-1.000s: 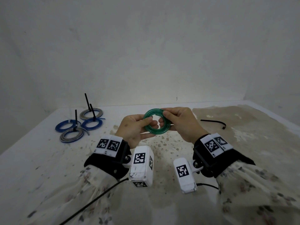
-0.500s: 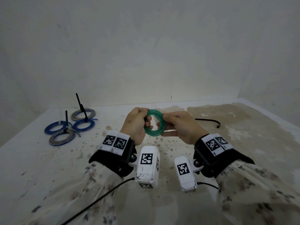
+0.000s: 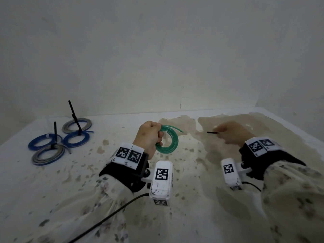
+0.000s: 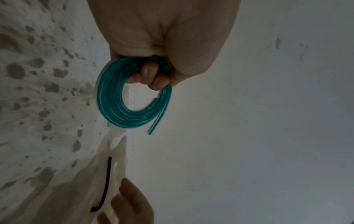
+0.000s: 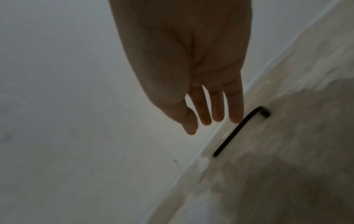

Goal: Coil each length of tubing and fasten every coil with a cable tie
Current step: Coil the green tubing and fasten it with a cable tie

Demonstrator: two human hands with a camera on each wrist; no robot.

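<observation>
the green tubing coil point(image 3: 167, 142) is held up off the table point(image 3: 52, 190) in the left hand point(image 3: 149, 137), fingers curled through the middle and pinching one side of the loops together. one free end is seen sticking out past the ring, plain in the left wrist view point(image 4: 132, 97). the right hand point(image 3: 231, 132) is spread, fingers straight and loose, over the black cable tie point(image 3: 213, 132), which lies flat on the stained patch of table to the right. in the right wrist view the fingertips point(image 5: 235, 116) look to be at the tie point(image 5: 241, 130) but nothing is gripped yet; actual contact can't be confirmed.

so the step in hand is judged to be fetching the tie. it'd probably be best picked up near the plain tail, not the bent head end, so the tail can be threaded straight through the coil. the left pinch should be kept firm, since springy tubing like this will likely unwind if eased off. the loose end ought to be tucked under the tie so it gets caught too.

four tied coils point(image 3: 57, 141), blue and grey, are already sitting far left with tie tails poking up.

as for writing: none can be read. only square black and white marker tags point(image 3: 128, 154) are seen on the wrist bands and cameras, no brand anywhere.
</observation>
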